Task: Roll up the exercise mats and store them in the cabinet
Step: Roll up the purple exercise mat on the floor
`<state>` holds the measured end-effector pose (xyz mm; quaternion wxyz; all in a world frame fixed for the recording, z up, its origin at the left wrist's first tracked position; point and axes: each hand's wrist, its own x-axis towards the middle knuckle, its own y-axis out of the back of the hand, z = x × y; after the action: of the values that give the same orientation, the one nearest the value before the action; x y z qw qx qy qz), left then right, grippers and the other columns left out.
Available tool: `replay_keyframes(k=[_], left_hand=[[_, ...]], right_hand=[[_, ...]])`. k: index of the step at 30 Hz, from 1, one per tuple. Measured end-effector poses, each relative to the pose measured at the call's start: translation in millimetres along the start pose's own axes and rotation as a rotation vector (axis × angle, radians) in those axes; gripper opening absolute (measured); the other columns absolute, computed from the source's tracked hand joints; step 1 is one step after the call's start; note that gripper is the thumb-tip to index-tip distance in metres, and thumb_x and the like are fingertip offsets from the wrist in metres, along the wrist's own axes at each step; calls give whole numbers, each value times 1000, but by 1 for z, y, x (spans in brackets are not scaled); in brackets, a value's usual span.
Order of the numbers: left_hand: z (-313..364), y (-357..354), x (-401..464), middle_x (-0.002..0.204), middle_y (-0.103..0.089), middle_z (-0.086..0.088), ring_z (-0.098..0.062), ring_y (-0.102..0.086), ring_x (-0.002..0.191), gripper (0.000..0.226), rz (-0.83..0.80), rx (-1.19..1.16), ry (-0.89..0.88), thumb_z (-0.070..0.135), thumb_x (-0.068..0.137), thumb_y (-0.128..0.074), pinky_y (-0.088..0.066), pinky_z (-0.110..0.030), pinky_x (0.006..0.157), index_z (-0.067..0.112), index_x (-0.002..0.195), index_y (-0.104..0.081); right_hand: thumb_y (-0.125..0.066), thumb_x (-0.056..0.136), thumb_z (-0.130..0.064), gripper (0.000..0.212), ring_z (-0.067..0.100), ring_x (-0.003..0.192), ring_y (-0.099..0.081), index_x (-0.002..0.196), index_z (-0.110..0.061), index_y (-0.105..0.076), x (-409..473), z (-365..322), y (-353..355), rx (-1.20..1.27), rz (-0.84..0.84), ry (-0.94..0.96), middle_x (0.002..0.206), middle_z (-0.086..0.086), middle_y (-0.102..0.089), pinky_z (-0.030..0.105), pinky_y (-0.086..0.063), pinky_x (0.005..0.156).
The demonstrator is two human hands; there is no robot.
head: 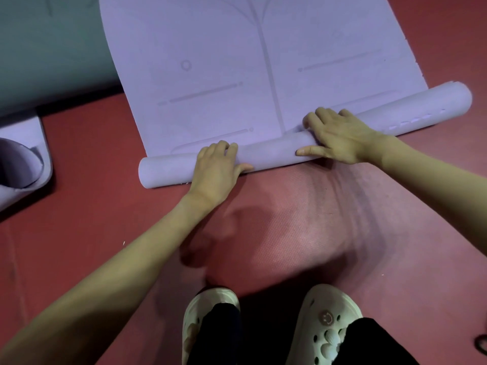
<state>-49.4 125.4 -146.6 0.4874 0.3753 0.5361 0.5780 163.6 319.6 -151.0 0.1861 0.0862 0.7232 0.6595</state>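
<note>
- The mat [237, 61] lies on the red floor [79, 206], its near end in a roll [274, 151].
- Left hand [216, 169] and right hand [340, 135] press on the roll, fingers curled over it and close together, probably to keep it tight.

The soft lilac foam exercise mat [224, 61] carries faint darker lines and a small ring. It lies on a brick-red textured floor [79, 154]. Cream perforated clogs [326, 325] show a brown smiley badge.
</note>
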Motion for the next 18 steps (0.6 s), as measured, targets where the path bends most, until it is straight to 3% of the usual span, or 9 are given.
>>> replay_keyframes(k=[3, 5, 10, 14, 18], left_hand=[[-6, 4, 9, 95, -60, -18, -37, -58, 90, 63, -53, -42, 2, 58, 87, -43, -43, -44, 78, 0, 104, -63], [-9, 7, 17, 98, -59, -18, -37, -57, 95, 52, -82, -88, 7, 50, 90, -55, -42, -44, 80, 1, 106, -63], [-16, 12, 30, 102, -58, -17, -35, -54, 102, 50, -196, -189, 34, 49, 90, -58, -44, -45, 89, 4, 112, -63], [-11, 13, 21, 109, -55, -17, -35, -52, 105, 56, -112, -204, 3, 49, 89, -56, -40, -42, 91, 9, 127, -58], [-12, 1, 6, 114, -56, -16, -35, -55, 101, 67, -3, 55, -87, 58, 89, -38, -42, -45, 91, 8, 131, -52]], right_hand=[[-7, 90, -74, 86, 35, 79, -51, 104, -1, -52, -3, -7, -9, -20, 119, -5, 95, 19, -50, 45, -42, 70], [-14, 96, -65, 77, 36, 82, -52, 103, 1, -53, -8, -14, -10, -71, 156, -35, 97, 22, -52, 46, -42, 74], [-23, 89, -74, 87, 36, 94, -51, 124, 1, -47, -16, -22, -16, -241, 108, -74, 110, 21, -53, 49, -36, 90], [-20, 85, -77, 87, 35, 81, -54, 111, -1, -54, -2, -15, -10, -209, 60, -57, 96, 19, -57, 46, -39, 78], [-18, 85, -75, 84, 35, 66, -55, 94, 0, -54, 10, -4, 1, -167, 53, 57, 81, 20, -57, 43, -43, 65]])
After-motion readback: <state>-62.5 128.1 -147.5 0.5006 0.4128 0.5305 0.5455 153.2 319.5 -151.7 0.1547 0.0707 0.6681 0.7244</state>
